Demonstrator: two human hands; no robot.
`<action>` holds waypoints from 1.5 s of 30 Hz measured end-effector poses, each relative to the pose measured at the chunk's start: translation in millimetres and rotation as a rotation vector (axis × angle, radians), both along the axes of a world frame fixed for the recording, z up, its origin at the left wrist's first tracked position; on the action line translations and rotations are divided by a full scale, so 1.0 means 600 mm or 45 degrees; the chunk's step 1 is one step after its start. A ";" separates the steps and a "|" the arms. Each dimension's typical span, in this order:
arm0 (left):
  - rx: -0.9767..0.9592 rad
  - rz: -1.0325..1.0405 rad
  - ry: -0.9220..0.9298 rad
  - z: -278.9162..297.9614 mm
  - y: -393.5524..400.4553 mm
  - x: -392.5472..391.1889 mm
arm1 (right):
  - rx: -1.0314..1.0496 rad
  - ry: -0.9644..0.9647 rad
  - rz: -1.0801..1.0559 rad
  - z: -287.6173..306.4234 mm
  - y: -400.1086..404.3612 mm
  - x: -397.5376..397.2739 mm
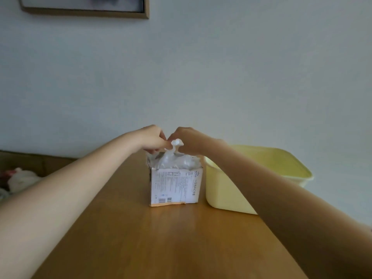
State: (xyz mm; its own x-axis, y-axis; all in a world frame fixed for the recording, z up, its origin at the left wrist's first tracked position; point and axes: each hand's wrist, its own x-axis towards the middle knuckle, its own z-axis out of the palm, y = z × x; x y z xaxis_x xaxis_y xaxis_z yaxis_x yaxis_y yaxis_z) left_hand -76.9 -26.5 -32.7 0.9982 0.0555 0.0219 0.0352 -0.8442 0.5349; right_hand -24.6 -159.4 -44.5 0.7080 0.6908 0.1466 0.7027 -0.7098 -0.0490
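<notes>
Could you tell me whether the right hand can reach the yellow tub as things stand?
Probably yes: the tub sits open just beside the right hand, nothing between, though it pinches the plastic now.

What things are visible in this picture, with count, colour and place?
box: 1, white with orange bottom edge, upright at mid-table
clear plastic: 1 bunch, see-through, rising from the box top
tub: 1, pale yellow, on the table right of the box
table: 1, brown wood, under these
picture frame: 1, wooden, on the wall, upper left
bundle: 1, white, blurred, left edge beyond the table
left hand: 1, pinches the plastic tip from the left
right hand: 1, pinches it from the right
</notes>
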 end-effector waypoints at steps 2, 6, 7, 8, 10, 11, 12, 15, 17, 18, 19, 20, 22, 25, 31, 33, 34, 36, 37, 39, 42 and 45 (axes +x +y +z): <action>-0.056 -0.016 0.069 -0.003 -0.003 -0.007 | 0.054 -0.010 0.003 -0.002 0.004 -0.004; 0.086 -0.011 0.091 -0.021 -0.024 -0.005 | 0.161 -0.072 -0.045 -0.003 0.013 -0.009; 0.145 0.009 0.062 -0.026 -0.029 -0.003 | 0.194 -0.074 -0.053 -0.002 0.014 -0.011; 0.182 0.036 0.035 -0.031 -0.034 -0.002 | 0.242 -0.082 -0.048 0.000 0.012 -0.013; 0.200 0.077 0.004 -0.038 -0.043 0.002 | 0.335 -0.115 -0.021 0.006 0.003 -0.015; 0.207 0.084 0.007 -0.039 -0.046 0.002 | 0.370 -0.131 -0.010 0.007 -0.002 -0.016; 0.220 0.082 0.022 -0.040 -0.048 0.003 | 0.403 -0.123 -0.008 0.005 -0.008 -0.017; 0.319 0.066 0.069 -0.041 -0.048 0.006 | 0.615 0.006 -0.057 -0.005 -0.020 -0.023; 0.367 0.070 0.076 -0.044 -0.045 0.008 | 0.837 0.144 -0.111 -0.009 -0.027 -0.025; 0.372 0.074 0.076 -0.047 -0.043 0.010 | 0.955 0.205 -0.140 -0.008 -0.031 -0.024; 0.378 0.074 0.076 -0.049 -0.041 0.012 | 1.075 0.270 -0.169 -0.005 -0.035 -0.023; 0.385 0.075 0.079 -0.051 -0.038 0.012 | 1.183 0.338 -0.195 -0.001 -0.039 -0.021; 0.393 0.082 0.079 -0.053 -0.035 0.013 | 1.304 0.426 -0.224 0.006 -0.045 -0.017; 0.312 0.092 0.114 -0.049 -0.033 0.012 | 1.388 0.442 -0.249 0.016 -0.053 -0.017; 0.284 0.208 -0.150 -0.038 -0.023 0.008 | 1.754 0.593 -0.168 0.054 -0.095 -0.007; 0.080 0.241 -0.337 -0.030 -0.023 0.011 | 1.863 0.740 -0.097 0.058 -0.107 -0.008; -0.068 0.249 -0.399 -0.024 -0.026 0.013 | 1.903 0.790 -0.069 0.059 -0.113 -0.008; -0.360 0.241 -0.464 -0.013 -0.033 0.018 | 1.942 0.839 -0.048 0.059 -0.122 -0.007; -0.529 0.222 -0.459 -0.007 -0.038 0.020 | 1.951 0.845 -0.055 0.059 -0.127 -0.007; -0.935 0.155 -0.324 0.008 -0.047 0.016 | 1.953 0.837 -0.081 0.059 -0.136 -0.006; -1.367 -0.020 -0.092 0.026 -0.056 0.010 | 1.941 0.743 -0.109 0.058 -0.151 -0.004; -1.355 -0.036 -0.093 0.027 -0.077 0.015 | 1.806 0.696 -0.216 0.051 -0.163 -0.001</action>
